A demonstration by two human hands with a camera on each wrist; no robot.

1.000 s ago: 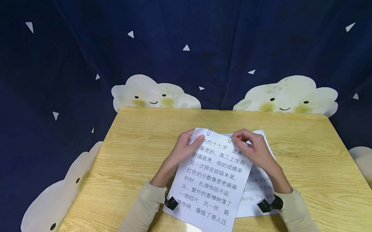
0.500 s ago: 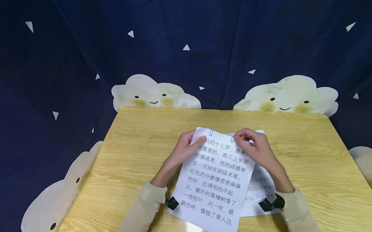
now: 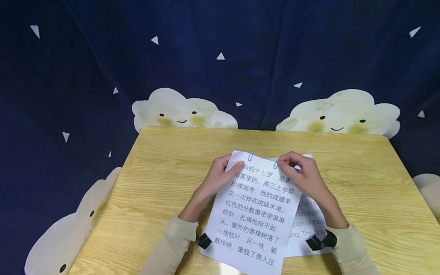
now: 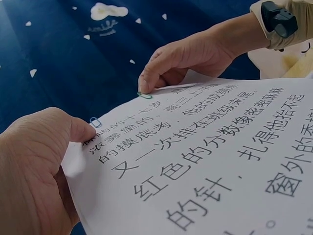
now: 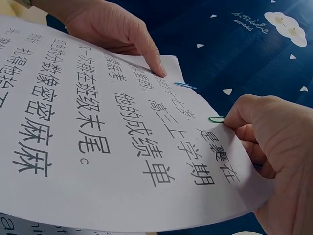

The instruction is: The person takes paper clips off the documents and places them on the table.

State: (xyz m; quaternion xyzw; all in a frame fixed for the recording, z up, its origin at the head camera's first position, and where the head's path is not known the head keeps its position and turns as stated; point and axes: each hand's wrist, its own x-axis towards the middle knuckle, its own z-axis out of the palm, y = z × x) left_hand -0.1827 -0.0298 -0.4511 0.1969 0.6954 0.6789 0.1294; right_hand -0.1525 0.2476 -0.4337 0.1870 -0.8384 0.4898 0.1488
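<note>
A white sheet of paper (image 3: pixel 253 214) with large Chinese print is held up at a slant, its top edge away from me. My left hand (image 3: pixel 219 175) grips its upper left corner, thumb on the printed face and fingers behind. On the top edge near that thumb sits a blue paper clip (image 3: pixel 250 156), fastened and partly sticking up. Farther right along the same edge is a green paper clip (image 5: pixel 215 119). My right hand (image 3: pixel 303 176) pinches the green clip's end between thumb and forefinger, the other fingers curled behind the paper.
Another sheet (image 3: pixel 306 225) with English print lies on the wooden table (image 3: pixel 158 167), partly covered by the held paper and my right forearm. A dark blue curtain (image 3: pixel 218 25) with clouds and white triangles hangs behind the table's far edge.
Over the second, the held paper and both clips have shifted slightly right, covering more of the English sheet. My right hand has moved slightly right too. The last half second shows almost no motion.
</note>
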